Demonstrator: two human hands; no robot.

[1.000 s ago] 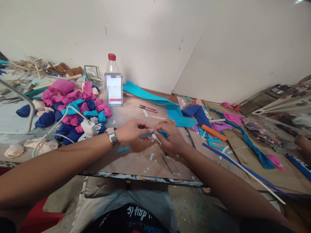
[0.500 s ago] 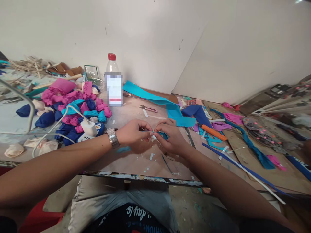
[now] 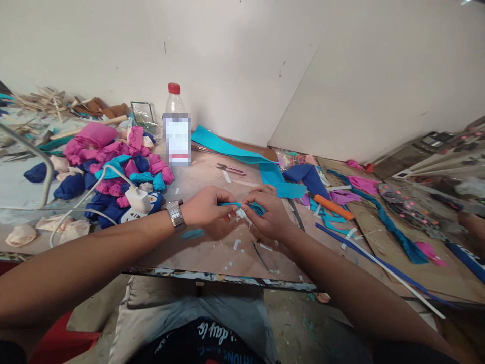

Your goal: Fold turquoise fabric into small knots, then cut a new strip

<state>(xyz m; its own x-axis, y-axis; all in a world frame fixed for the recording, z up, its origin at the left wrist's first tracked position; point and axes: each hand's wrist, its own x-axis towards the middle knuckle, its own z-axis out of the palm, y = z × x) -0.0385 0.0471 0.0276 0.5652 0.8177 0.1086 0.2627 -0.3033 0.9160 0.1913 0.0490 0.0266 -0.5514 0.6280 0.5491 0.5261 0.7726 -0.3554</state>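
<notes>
My left hand [image 3: 214,206], with a metal watch on its wrist, pinches one end of a small teal fabric piece [image 3: 256,208] above the table's middle. My right hand [image 3: 268,212] grips the other part of that piece, its fingertips touching those of my left hand. Something whitish shows just under the fingertips, too small to make out. Behind my hands lie a pink-handled thread snipper [image 3: 231,169] and a long turquoise fabric strip [image 3: 227,146].
A bottle with a red cap [image 3: 175,101] stands at the back. Pink, blue and cream fabric bundles [image 3: 109,151] and a white plug with cable [image 3: 137,200] are on the left. An orange cutter [image 3: 333,207] and a white stick [image 3: 401,283] lie right. A person's hand [image 3: 472,222] shows at the right edge.
More of the teal fabric now shows between my fingers, and it looks flatter and wider. My hands have stayed in nearly the same place.
</notes>
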